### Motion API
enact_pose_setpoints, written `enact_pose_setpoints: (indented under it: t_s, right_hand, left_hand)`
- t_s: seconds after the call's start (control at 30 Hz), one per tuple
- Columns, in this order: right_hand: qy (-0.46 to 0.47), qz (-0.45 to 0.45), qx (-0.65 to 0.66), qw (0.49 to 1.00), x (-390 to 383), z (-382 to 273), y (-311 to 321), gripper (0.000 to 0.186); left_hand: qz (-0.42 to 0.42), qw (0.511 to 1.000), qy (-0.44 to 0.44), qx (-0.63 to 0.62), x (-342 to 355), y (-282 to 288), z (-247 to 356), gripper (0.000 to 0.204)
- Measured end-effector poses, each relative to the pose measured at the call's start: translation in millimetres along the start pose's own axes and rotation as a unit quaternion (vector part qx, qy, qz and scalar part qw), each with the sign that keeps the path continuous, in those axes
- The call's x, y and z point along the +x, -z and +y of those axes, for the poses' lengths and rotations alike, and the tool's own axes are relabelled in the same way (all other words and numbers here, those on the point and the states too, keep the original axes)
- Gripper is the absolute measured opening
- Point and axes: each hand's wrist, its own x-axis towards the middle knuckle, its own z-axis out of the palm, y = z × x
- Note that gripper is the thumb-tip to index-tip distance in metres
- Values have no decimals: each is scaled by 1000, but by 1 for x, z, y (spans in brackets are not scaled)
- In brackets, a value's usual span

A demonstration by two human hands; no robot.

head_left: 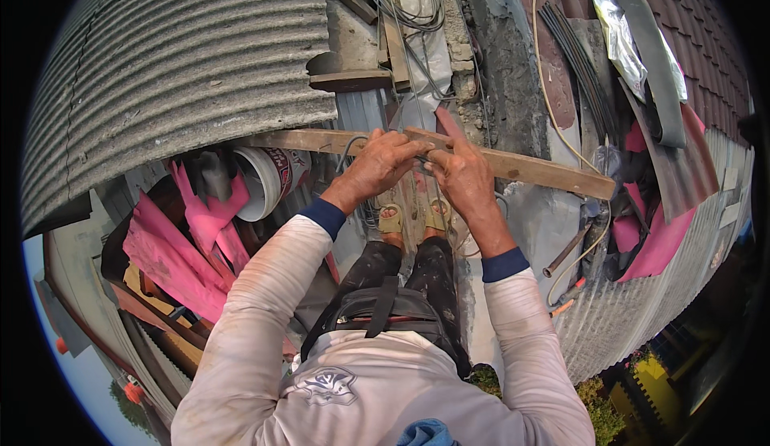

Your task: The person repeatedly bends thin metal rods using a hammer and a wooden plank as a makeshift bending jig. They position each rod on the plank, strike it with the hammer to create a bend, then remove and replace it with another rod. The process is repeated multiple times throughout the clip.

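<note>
A worker's left hand (388, 162) and right hand (467, 180) crook close together at a wooden batten (549, 173) near corrugated roofing (200, 69), though whether either grips anything cannot be told.

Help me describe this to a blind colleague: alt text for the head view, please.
A person's left hand and right hand are close together over a wooden plank, with a grey corrugated roofing sheet to the left and pink sheeting on both sides.

L head cam, downward, hands (383, 165) (467, 180) nr ctr
</note>
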Motion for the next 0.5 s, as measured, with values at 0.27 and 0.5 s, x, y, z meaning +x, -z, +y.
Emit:
enact_pose_setpoints:
  t_s: [0.27, 0.5]
  right_hand:
    - [-153, -78, 113, 979, -38, 75, 1, 35]
    - [-292, -74, 301, 905, -36, 94, -80, 30]
  left_hand:
    - [-9, 994, 107, -4, -33, -10, -87, 22]
    - [-38, 991, 121, 29, -38, -12, -141, 24]
